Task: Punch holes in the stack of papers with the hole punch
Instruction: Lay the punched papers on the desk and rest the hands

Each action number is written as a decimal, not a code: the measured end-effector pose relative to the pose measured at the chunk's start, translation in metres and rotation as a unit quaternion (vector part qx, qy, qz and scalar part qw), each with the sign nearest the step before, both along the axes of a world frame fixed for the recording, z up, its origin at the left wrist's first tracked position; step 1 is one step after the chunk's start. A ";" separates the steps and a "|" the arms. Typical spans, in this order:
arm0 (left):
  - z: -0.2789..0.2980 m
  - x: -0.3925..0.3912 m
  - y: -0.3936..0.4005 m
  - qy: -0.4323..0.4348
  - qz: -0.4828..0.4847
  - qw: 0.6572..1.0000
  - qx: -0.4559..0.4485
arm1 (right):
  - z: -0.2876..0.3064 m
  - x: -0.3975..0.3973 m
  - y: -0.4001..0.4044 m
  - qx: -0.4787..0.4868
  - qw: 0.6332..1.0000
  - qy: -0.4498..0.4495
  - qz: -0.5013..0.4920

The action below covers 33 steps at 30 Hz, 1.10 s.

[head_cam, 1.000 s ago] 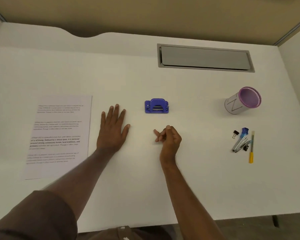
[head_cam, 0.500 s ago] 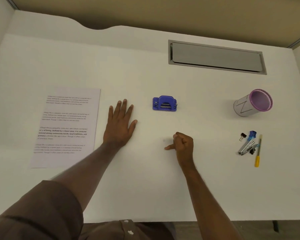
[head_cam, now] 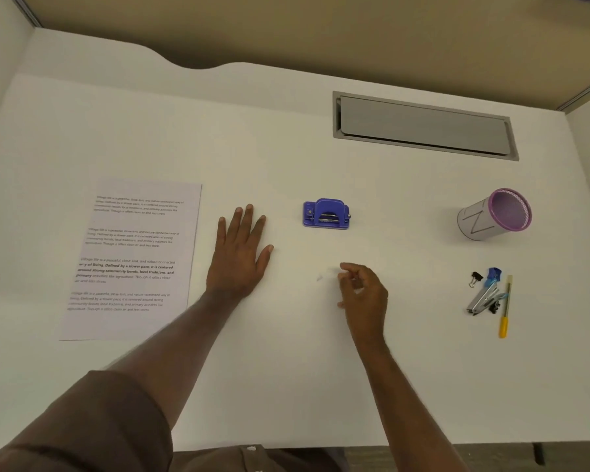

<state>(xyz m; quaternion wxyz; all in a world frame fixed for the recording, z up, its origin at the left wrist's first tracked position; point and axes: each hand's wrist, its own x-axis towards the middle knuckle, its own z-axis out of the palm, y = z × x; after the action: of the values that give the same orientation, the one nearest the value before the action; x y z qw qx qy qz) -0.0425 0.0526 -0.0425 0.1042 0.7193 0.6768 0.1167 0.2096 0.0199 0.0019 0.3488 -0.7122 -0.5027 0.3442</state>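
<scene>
Two bare hands rest over a white desk (head_cam: 286,386). Left hand (head_cam: 240,257) lies flat, palm down, fingers straight and slightly spread, just beside the stack of papers (head_cam: 133,260) at its 9 o'clock. Right hand (head_cam: 363,291) hovers with fingers loosely curled; whether they pinch anything cannot be told. Blue hole punch (head_cam: 326,213) stands untouched at 12 o'clock of the right hand. Purple-rimmed pen cup (head_cam: 493,214) lies tipped at 2 o'clock; stapler (head_cam: 484,298), binder clip (head_cam: 476,278) and yellow pen (head_cam: 504,308) sit at 3 o'clock.

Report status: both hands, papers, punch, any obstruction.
Left hand flat on white desk; right hand loosely curled, empty. Printed paper stack and blue hole punch untouched, apart. Path unobstructed.
</scene>
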 end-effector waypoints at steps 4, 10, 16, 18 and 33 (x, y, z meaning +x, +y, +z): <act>0.000 0.000 0.000 -0.003 -0.002 1.000 0.011 | 0.004 -0.009 0.001 0.049 0.965 -0.197 0.165; -0.001 0.001 -0.001 -0.005 -0.001 1.000 0.019 | 0.010 -0.025 0.020 -0.002 0.903 -0.334 0.271; -0.002 0.000 -0.001 -0.008 -0.001 1.000 0.016 | 0.011 -0.025 0.019 -0.045 0.889 -0.346 0.298; -0.002 0.001 -0.001 -0.009 -0.001 1.000 0.016 | 0.013 -0.023 0.016 -0.020 0.903 -0.328 0.277; -0.003 0.000 -0.001 -0.007 0.001 1.000 0.018 | 0.021 -0.035 0.007 -0.050 0.845 -0.413 0.337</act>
<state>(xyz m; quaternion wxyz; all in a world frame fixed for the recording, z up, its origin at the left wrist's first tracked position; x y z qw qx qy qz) -0.0424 0.0518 -0.0453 0.0961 0.7194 0.6747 0.1338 0.1741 0.0269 0.0224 -0.0639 -0.5918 -0.7913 0.1394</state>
